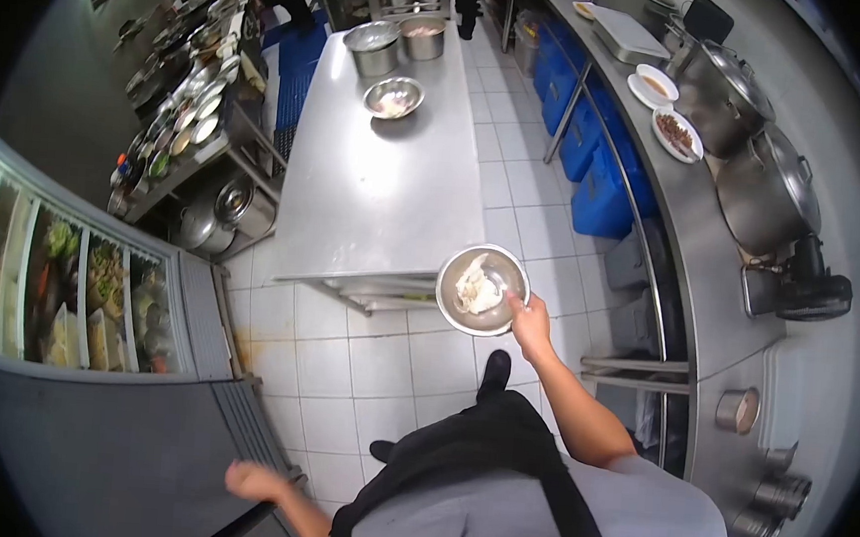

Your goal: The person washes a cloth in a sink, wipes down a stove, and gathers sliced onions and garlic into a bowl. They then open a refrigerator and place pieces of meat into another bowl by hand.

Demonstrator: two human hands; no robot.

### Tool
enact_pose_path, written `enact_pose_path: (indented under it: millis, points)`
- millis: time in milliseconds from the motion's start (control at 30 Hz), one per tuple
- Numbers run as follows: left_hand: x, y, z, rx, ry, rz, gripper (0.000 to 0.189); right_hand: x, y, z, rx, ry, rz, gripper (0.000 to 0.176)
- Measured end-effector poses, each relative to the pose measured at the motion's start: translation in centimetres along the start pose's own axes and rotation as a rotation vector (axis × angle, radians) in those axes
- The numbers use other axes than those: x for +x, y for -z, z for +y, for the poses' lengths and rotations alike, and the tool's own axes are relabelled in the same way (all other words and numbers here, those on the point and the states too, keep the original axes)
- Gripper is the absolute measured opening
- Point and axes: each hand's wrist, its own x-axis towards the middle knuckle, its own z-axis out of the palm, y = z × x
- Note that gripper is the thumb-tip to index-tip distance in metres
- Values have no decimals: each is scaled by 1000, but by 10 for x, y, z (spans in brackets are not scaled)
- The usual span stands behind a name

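My right hand (530, 323) grips the rim of a round metal bowl (450, 312), thumb over the edge. A lump of white, creamy food (479, 286) lies inside it. I hold the bowl over the tiled floor, by the near corner of a steel worktable (375, 205). Low on the left, my left hand (254, 481) hangs in front of the grey fridge counter (89, 434), away from the bowl. Motion blurs its fingers, and no object shows in it.
Another metal bowl (394, 98) and two deep pots (373, 50) stand on the worktable's far part. Large lidded pots (770, 188) and plates of food (677, 136) line the right counter, above blue bins (605, 186). People stand at the far end.
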Motion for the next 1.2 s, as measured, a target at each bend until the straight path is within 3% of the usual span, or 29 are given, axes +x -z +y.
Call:
enact_pose_path:
  millis: [33, 67, 100, 133, 167, 267, 300, 367, 433, 467, 533, 667, 733, 800, 867, 933, 1000, 1033, 1067, 1100, 1133, 1167, 1200]
  points:
    - [-56, -55, 8, 276, -367, -217, 17, 7, 25, -28, 73, -126, -62, 31]
    - [-119, -88, 97, -128, -131, -479, 24, 19, 40, -36, 76, -125, -57, 31]
    - [-168, -146, 102, -442, 4, -813, 30, 32, 56, -40, 100, -127, -49, 31]
    - [-190, -158, 204, -451, -181, -1031, 33, 48, 72, -40, 116, -129, -43, 31]
    - [-207, -178, 273, -464, -345, -1083, 35, 65, 88, -38, 112, -134, -75, 34]
    - [-224, -280, 341, -460, -21, -1448, 39, 141, 114, 14, 27, 40, -135, 35]
    - [-222, -300, 367, -480, 89, -1456, 44, 150, 127, -31, 96, -202, -215, 37]
    - [-211, -336, 393, -505, 188, -1465, 48, 186, 127, -53, 84, -170, -263, 37]
    - [-196, -380, 406, -225, -119, -1461, 56, 223, 124, -80, 47, -103, -330, 37]
    - [-195, -398, 412, -228, -124, -1462, 56, 246, 119, -84, 50, -102, -325, 37]
    - [-201, -424, 431, -266, 227, -1406, 63, 299, 116, -91, 131, -122, -436, 37]
    - [-221, -501, 469, -329, 403, -1251, 66, 401, 110, -114, 99, -102, -513, 39]
    - [-233, -535, 487, -299, 665, -1140, 70, 449, 113, -119, 89, -131, -498, 38]
    - [-238, -532, 510, -6, 585, -1059, 68, 496, 117, -125, 75, -153, -485, 37]
    - [-275, -527, 523, 359, -105, -541, 61, 546, 122, -132, 152, -171, -450, 36]
    - [-314, -523, 569, 96, -136, -1135, 54, 593, 129, -156, 76, -120, -416, 39]
    - [-373, -537, 628, -392, 280, -1653, 56, 640, 121, -162, -6, -89, -414, 43]
    - [-401, -555, 663, -589, 550, -1776, 62, 674, 111, -158, -107, -7, -447, 43]
    - [-425, -585, 681, -701, 766, -1865, 67, 705, 98, -156, -203, 76, -487, 44]
    - [-447, -607, 715, -914, 975, -1810, 65, 731, 89, -172, -171, 67, -557, 43]
    - [-470, -641, 725, -1077, 1065, -1774, 61, 751, 80, -188, -142, 55, -632, 43]
    - [-485, -672, 725, -1057, 1222, -1757, 56, 773, 70, -191, -87, -2, -697, 45]
    - [-493, -698, 733, -1002, 1061, -1751, 61, 802, 58, -200, -34, -27, -746, 47]
